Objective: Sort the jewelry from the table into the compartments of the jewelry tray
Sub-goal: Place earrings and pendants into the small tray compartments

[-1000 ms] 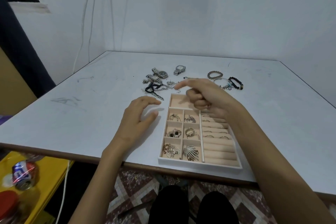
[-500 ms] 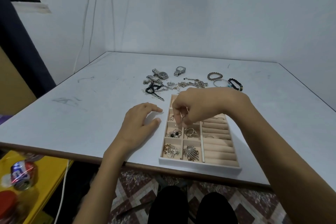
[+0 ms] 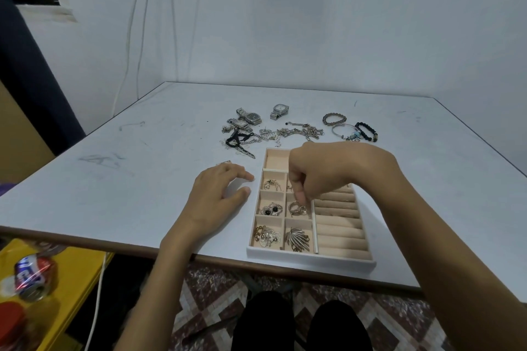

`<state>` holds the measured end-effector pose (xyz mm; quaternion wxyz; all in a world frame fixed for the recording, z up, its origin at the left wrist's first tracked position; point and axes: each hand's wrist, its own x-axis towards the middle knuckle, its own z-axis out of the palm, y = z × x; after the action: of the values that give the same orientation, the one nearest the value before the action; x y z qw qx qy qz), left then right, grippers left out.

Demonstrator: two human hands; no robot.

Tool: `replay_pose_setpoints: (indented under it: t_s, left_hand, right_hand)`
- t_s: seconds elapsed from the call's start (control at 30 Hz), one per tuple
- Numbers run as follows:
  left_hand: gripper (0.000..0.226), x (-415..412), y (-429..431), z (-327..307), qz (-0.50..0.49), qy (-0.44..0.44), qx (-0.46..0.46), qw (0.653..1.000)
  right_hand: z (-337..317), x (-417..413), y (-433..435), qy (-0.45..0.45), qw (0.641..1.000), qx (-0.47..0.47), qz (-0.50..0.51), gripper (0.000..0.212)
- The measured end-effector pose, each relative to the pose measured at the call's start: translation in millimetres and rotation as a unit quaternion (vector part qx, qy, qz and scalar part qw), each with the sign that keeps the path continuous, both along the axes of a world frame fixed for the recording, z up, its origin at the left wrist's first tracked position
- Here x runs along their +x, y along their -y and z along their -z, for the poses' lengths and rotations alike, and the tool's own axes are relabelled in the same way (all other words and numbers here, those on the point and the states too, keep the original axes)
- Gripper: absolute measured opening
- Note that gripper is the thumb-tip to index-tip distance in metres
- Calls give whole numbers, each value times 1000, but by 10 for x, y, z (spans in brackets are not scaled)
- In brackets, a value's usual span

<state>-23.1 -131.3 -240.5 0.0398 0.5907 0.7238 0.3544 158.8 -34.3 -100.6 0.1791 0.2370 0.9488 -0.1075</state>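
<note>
Hovering over the white-rimmed, beige-lined jewelry tray (image 3: 310,261) near the front edge of the white desk (image 3: 114,194), my right hand (image 3: 328,174) curls its fingers (image 3: 299,195) down just above the silver rings (image 3: 296,208) in a middle compartment. I cannot tell whether they pinch anything. My left hand (image 3: 216,199) rests relaxed on the desk beside the tray.

No text can be read: the crushed can (image 3: 32,279) at eight o'clock carries white letters on a blue band, too blurred, and the two watches (image 3: 252,117) at twelve o'clock show dials too small.
</note>
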Motion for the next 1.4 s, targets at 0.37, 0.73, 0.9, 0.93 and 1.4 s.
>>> replay_pose_setpoints:
  t_s: [0.37, 0.73, 0.9, 0.93, 1.4]
  left_hand:
    - [46, -1, 2, -4, 1, 0, -1, 1000]
    - [45, -4, 0, 10, -1, -1, -2, 1000]
    - [43, 6, 0, -1, -3, -4, -1, 1000]
    - [44, 6, 0, -2, -3, -4, -1, 1000]
    - [45, 7, 3, 2, -4, -4, -4, 1000]
  right_hand:
    - [42, -21, -13, -13, 999, -26, -18, 30]
    - [146, -59, -43, -103, 993, -47, -37, 35]
    - [140, -38, -52, -107, 991, -82, -23, 33]
    - [146, -34, -53, -110, 990, -90, -22, 32]
    - [277, 11, -103, -124, 984, -123, -22, 21]
